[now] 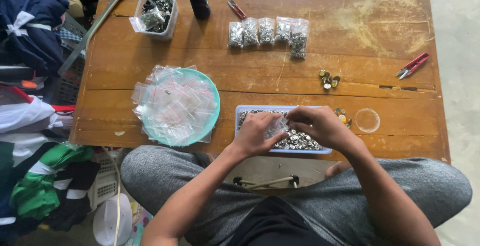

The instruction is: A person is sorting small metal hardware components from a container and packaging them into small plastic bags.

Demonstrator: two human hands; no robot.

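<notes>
Worn, scratched brown wooden surface (350, 36) fills the view, with grey-trousered knees drawn up at its near edge; nearest, both hands meet over a shallow pale-blue plastic tray (239, 112) heaped with small silver metal snap buttons (300, 140); the left hand (256, 132) and the right hand (320, 125) share a small clear plastic zip bag (278, 126), the fingers of each pressed together and pinching it at opposite sides, just above the buttons; the bag looks thin, limp and slippery, so the stiffer mouth strip seems the best place to hold it, while the buttons look hard, small and prone to roll or scatter. Left of the tray sits a round turquoise plastic plate (214, 96) piled with empty clear bags (172, 106); right of the tray lie a clear round lid (367, 120) and a few brass-coloured studs (328, 79); farther off, red-handled thread snips (412, 65), a row of filled button bags (267, 32), a clear tub of dark fittings (156, 10) and a dark-blue thread cone (198, 0).
</notes>
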